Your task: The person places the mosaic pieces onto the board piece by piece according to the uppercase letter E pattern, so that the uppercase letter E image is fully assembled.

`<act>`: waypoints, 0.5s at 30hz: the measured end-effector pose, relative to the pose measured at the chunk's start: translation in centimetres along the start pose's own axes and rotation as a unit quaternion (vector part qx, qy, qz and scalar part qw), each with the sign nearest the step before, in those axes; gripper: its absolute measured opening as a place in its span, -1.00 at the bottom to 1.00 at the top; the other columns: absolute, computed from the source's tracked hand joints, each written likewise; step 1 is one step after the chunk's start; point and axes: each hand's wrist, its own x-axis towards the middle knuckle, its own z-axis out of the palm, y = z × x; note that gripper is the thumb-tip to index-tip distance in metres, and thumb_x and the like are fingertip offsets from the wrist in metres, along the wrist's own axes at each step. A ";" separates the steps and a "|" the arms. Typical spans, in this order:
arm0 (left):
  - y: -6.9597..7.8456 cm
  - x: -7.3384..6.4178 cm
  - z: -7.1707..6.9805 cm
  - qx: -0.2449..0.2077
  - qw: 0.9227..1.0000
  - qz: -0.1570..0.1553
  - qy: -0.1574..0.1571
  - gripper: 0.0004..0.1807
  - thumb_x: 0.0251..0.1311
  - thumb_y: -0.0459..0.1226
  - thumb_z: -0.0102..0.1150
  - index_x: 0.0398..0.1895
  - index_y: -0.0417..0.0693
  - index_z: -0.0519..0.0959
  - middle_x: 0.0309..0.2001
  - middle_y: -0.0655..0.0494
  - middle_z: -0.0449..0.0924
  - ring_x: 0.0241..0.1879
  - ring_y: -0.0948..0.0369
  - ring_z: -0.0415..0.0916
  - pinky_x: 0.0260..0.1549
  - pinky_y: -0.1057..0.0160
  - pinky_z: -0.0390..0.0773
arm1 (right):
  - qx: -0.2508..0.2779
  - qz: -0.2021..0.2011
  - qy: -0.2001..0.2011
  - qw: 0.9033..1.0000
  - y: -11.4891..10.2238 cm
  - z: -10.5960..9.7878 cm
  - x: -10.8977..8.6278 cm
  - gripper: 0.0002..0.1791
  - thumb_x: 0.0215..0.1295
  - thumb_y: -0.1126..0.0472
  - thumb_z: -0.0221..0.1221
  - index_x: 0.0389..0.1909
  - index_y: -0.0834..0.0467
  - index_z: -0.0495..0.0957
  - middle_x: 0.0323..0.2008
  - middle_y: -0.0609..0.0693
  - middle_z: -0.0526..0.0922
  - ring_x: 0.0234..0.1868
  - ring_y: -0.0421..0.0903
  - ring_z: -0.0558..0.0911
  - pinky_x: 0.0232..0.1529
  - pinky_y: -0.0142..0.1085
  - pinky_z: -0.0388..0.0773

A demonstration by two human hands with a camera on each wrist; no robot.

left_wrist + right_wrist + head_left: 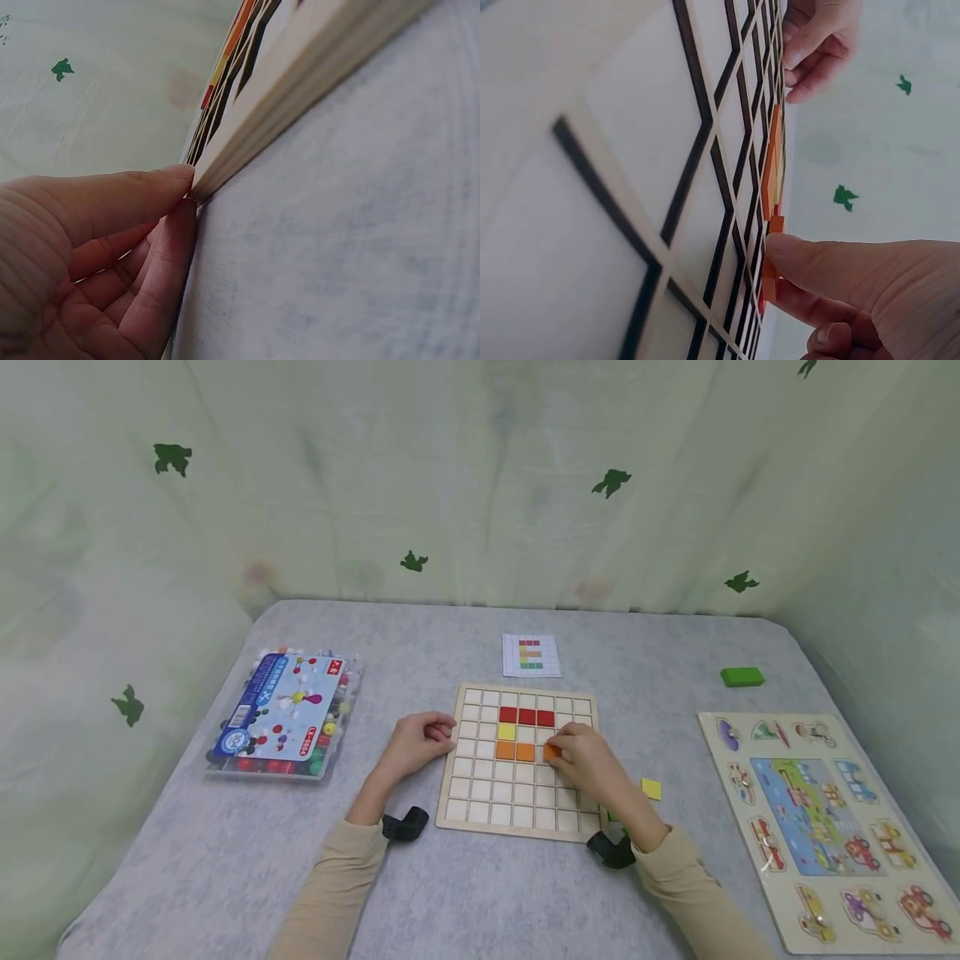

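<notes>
A: State the reference part and its contents.
B: The reference part is the wooden board (pixel 481 812), divided into square compartments. In the second row from its far edge, three red tiles (pixel 527 717) occupy adjacent compartments. One yellow tile (pixel 507 732) sits in the third row, below the leftmost red. Two orange tiles (pixel 525 752) lie side by side in the fourth row.

A: Where is the right hand (pixel 596 766)?
B: Above the right half of the board. Thumb and finger pinch a third orange tile (pixel 551 752) at the compartment just right of the orange pair.

A: And the left hand (pixel 411 743)?
B: At the left edge of the board, thumb and fingertips against the frame. Whether they pinch the edge or only rest on it cannot be told from these angles.

A: List the items around the board.
B: Left of it: a clear plastic box (pixel 339 714), blue label on top, coloured balls (pixel 277 766) inside. Just beyond its far edge: a card (pixel 531 654) printed with red, yellow, orange and green squares. Near its right edge: a loose yellow tile (pixel 651 789). Farther right: a picture puzzle (pixel 780 891) and a green block (pixel 742 677), the block beyond the puzzle.
</notes>
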 end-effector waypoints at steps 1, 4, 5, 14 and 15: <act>0.1 0.0 0.0 0.000 1.000 0.000 0.000 -0.67 0.00 -0.40 0.29 -0.11 -0.28 0.59 -0.30 -0.11 0.64 -0.37 0.25 0.54 -0.37 0.41 0.49 | -0.004 -0.003 0.000 1.000 0.0 0.1 0.0 -0.76 0.02 0.28 0.35 -0.25 0.28 0.68 -0.29 0.09 0.64 -0.24 -0.05 0.56 -0.20 -0.25 0.56; 0.2 0.0 -0.1 0.002 1.000 0.003 0.000 -0.68 0.00 -0.41 0.28 -0.11 -0.28 0.59 -0.31 -0.11 0.64 -0.37 0.24 0.54 -0.36 0.39 0.49 | -0.006 -0.007 -0.001 1.000 0.0 0.1 0.1 -0.77 0.03 0.29 0.34 -0.26 0.29 0.69 -0.29 0.10 0.64 -0.24 -0.04 0.57 -0.20 -0.24 0.57; 0.3 0.0 -0.1 0.002 1.000 0.004 0.001 -0.68 0.00 -0.41 0.28 -0.11 -0.29 0.59 -0.32 -0.11 0.64 -0.37 0.23 0.54 -0.36 0.38 0.49 | -0.006 -0.007 -0.004 1.000 -0.1 0.1 0.1 -0.77 0.03 0.29 0.34 -0.26 0.29 0.69 -0.28 0.10 0.65 -0.23 -0.04 0.57 -0.20 -0.25 0.58; 0.4 -0.1 -0.2 0.003 1.000 0.003 0.000 -0.70 0.00 -0.40 0.28 -0.13 -0.28 0.60 -0.32 -0.11 0.64 -0.37 0.23 0.54 -0.35 0.38 0.49 | -0.015 -0.016 -0.003 1.000 -0.1 0.5 0.1 -0.81 0.02 0.32 0.34 -0.29 0.29 0.69 -0.31 0.09 0.64 -0.26 -0.07 0.57 -0.23 -0.28 0.57; 0.4 -0.1 -0.2 0.004 1.000 0.003 0.000 -0.70 0.00 -0.40 0.28 -0.13 -0.28 0.60 -0.32 -0.11 0.64 -0.36 0.23 0.54 -0.35 0.38 0.49 | -0.017 -0.018 -0.002 1.000 -0.1 0.5 0.1 -0.81 0.02 0.32 0.34 -0.30 0.28 0.69 -0.32 0.08 0.64 -0.27 -0.07 0.57 -0.24 -0.28 0.57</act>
